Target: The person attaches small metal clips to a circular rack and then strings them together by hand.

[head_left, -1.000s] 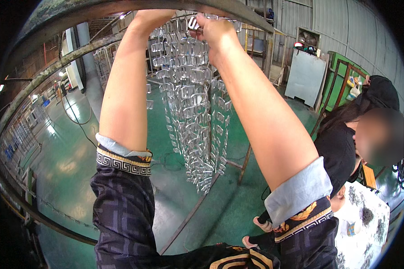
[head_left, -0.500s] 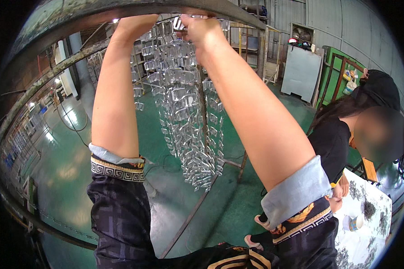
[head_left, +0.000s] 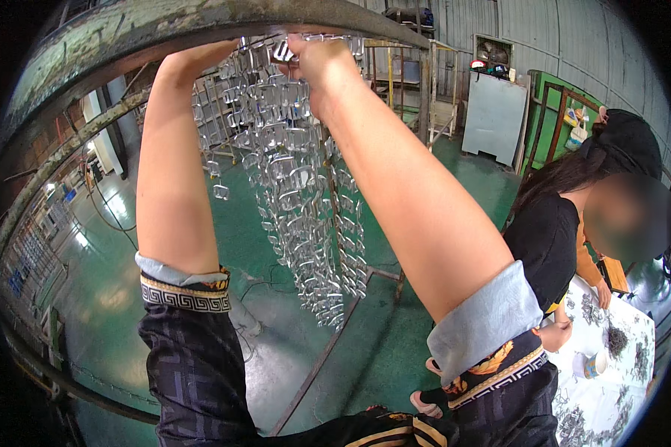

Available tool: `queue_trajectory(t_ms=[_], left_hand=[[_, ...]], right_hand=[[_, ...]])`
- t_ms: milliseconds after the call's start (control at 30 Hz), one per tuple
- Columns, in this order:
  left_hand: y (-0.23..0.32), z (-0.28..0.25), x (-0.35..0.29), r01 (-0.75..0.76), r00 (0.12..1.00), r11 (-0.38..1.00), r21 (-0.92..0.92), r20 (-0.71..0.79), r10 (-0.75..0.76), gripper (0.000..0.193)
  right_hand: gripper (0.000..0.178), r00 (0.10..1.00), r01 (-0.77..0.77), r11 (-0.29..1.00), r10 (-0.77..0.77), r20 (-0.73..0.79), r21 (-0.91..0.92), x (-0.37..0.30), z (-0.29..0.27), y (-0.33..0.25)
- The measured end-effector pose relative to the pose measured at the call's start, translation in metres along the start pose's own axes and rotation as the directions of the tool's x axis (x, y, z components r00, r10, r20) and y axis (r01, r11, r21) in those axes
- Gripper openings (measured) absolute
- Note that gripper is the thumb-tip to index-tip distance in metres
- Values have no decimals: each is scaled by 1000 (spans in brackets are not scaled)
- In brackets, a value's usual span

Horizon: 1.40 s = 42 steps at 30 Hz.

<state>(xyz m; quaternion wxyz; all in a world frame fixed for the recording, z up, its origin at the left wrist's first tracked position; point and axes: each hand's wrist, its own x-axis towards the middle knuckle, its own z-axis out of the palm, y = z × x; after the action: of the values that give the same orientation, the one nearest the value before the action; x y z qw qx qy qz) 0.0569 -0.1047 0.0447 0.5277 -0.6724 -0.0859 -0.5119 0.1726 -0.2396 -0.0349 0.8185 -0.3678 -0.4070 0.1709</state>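
Long strands of small shiny metal pieces point(head_left: 294, 175) hang from the upper part of a rack, in front of me. Both my arms reach up to the top of them. Between thumb and fingers of my right hand point(head_left: 326, 65) is a small shiny metal piece point(head_left: 283, 52), just under the rack's top bar point(head_left: 201, 31). My left hand point(head_left: 201, 58) is raised to the left end of the strands, close below that bar. Its fingers are mostly hidden, so I cannot make out what they hold.
To the right a co-worker in black point(head_left: 548, 231) bends over a white-covered table point(head_left: 581, 395) with small dark parts and a paper cup point(head_left: 594, 366). A slanting metal bar point(head_left: 317, 365) crosses low over the green floor. A grey cabinet point(head_left: 496, 119) stands farther back.
My hands and the strands sit a little farther left and lower in the picture, as the whole view has shifted. The co-worker's hands, close together before, are now apart over the table.
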Motion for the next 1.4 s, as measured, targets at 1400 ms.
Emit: queue_trajectory(t_ms=[1400], left_hand=[[345, -232, -37, -89, 972, -521, -849, 40, -230, 16]], right_hand=[[25, 836, 189, 766, -454, -309, -614, -349, -178, -179]])
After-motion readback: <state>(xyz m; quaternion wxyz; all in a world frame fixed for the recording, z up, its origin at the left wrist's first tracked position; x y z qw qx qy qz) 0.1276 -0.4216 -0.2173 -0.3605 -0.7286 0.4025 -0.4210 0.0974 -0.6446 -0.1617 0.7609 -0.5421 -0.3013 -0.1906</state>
